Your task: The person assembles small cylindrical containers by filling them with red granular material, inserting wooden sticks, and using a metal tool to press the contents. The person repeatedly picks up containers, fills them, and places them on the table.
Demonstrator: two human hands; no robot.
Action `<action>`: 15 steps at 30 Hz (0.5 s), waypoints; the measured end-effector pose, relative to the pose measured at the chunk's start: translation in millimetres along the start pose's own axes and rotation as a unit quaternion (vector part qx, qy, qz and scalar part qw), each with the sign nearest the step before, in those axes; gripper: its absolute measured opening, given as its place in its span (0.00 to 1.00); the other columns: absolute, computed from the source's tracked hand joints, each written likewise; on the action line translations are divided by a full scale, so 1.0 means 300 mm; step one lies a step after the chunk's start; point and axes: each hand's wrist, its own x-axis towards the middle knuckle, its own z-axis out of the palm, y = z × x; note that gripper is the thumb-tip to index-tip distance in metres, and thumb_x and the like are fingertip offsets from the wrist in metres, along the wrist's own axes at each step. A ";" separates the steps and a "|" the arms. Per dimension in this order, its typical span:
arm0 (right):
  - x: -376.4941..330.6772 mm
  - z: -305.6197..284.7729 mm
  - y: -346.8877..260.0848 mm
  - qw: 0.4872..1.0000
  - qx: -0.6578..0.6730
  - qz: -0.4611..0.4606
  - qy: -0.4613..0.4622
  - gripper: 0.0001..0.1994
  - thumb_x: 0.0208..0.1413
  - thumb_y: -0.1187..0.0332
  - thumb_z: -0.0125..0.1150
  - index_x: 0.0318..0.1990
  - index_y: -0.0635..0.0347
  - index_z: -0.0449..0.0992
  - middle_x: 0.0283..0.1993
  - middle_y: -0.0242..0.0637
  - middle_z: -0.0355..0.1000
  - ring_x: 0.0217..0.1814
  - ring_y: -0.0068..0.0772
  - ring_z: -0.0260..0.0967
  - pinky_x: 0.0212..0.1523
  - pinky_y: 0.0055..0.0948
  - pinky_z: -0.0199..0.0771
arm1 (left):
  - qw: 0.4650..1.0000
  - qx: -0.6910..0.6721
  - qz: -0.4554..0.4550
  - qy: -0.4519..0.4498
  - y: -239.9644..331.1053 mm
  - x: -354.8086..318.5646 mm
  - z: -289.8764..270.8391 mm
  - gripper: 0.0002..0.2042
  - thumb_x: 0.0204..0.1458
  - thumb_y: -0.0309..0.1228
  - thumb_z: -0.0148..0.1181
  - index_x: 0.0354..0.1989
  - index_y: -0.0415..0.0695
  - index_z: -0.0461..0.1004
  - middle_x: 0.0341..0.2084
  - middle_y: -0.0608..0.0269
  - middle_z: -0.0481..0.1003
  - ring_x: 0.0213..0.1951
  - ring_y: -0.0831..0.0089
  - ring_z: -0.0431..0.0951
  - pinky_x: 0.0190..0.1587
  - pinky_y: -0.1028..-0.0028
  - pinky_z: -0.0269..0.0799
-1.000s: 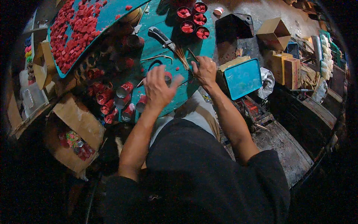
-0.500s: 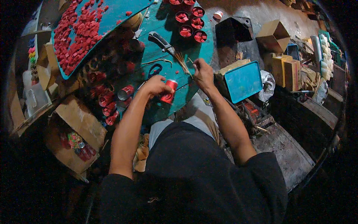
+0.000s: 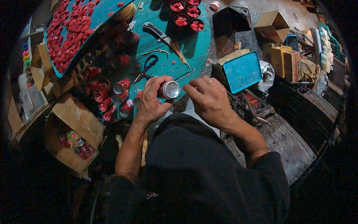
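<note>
A red drink can (image 3: 171, 90) is in my left hand (image 3: 152, 99), tilted so its round silver end faces up. My fingers and thumb wrap around its side. My right hand (image 3: 210, 98), a ring on one finger, is pinched close beside the can's right rim. The thin stick seen in its fingers a moment ago is now mostly hidden by them. Past both hands, a bundle of thin sticks (image 3: 178, 51) lies on the green table (image 3: 199, 56) against a grey-and-black-handled knife (image 3: 156, 31). Dark-handled scissors (image 3: 148, 66) lie beyond my left hand.
Black cups of red chunks (image 3: 181, 19) stand at the table's far edge. Many red pieces cover a blue-green tray (image 3: 91, 31) at the far left. Several red cans (image 3: 121, 86) crowd the left side. A blue tray (image 3: 242, 72) leans at right, near cardboard boxes (image 3: 271, 27).
My left hand has lifted the can off the table and turned its silver end upward. My right hand has come back from the stick bundle to the can. The view has shifted slightly.
</note>
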 end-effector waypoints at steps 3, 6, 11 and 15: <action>0.015 0.013 -0.004 0.998 -0.063 -0.029 0.011 0.16 0.47 0.67 0.61 0.45 0.57 0.77 0.37 0.36 0.70 0.40 0.39 0.70 0.40 0.40 0.66 | 1.000 0.026 0.007 0.008 0.007 -0.009 -0.004 0.32 0.40 0.23 0.76 0.58 0.47 0.72 0.49 0.59 0.79 0.52 0.60 0.81 0.55 0.63 0.78; 0.016 0.025 -0.009 0.994 -0.096 -0.042 0.012 0.15 0.47 0.65 0.60 0.44 0.57 0.78 0.36 0.35 0.70 0.40 0.39 0.69 0.42 0.42 0.65 | 0.996 0.070 0.058 0.023 0.015 -0.006 -0.010 0.32 0.39 0.25 0.78 0.57 0.47 0.73 0.48 0.59 0.79 0.51 0.56 0.80 0.54 0.61 0.76; 0.009 0.054 -0.015 0.989 -0.137 -0.057 0.010 0.15 0.47 0.63 0.61 0.42 0.59 0.78 0.35 0.35 0.69 0.41 0.39 0.69 0.43 0.44 0.65 | 0.996 0.054 0.066 0.021 0.015 -0.014 0.000 0.31 0.36 0.25 0.72 0.55 0.44 0.72 0.48 0.56 0.77 0.53 0.54 0.77 0.61 0.56 0.64; 0.006 0.053 -0.029 0.991 -0.125 -0.056 0.002 0.18 0.45 0.68 0.62 0.47 0.59 0.78 0.41 0.36 0.71 0.43 0.39 0.70 0.49 0.45 0.66 | 0.993 0.081 0.083 0.034 0.017 -0.015 0.001 0.32 0.35 0.24 0.70 0.56 0.44 0.72 0.48 0.56 0.77 0.53 0.53 0.77 0.61 0.55 0.65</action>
